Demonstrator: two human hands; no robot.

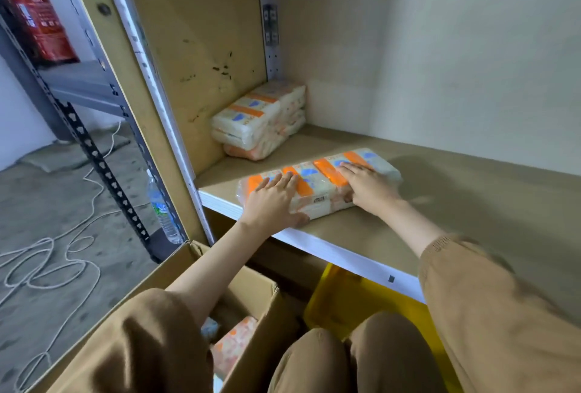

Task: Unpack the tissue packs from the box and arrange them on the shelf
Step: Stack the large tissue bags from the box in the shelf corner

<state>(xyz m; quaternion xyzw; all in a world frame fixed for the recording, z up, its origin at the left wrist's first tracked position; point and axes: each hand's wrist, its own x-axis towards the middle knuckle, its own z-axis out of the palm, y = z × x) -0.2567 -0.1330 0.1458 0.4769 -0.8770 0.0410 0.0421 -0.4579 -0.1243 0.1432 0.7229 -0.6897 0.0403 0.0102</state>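
A long tissue pack (320, 186), white with orange bands, lies near the front edge of the brown shelf (471, 191). My left hand (273, 204) grips its left end, fingers flat on top and thumb on the front face. My right hand (367, 188) presses on its right half the same way. Two more tissue packs (261, 119) are stacked in the shelf's back left corner. The open cardboard box (251, 292) stands below at the left, with another pack (234, 342) inside, partly hidden by my left sleeve.
A yellow bin (342, 298) sits under the shelf, beside the box. A water bottle (162, 207) stands on the floor by the shelf's left upright. White cable (56, 260) lies looped on the concrete floor. A red fire extinguisher (37, 18) stands on the neighbouring rack at the upper left.
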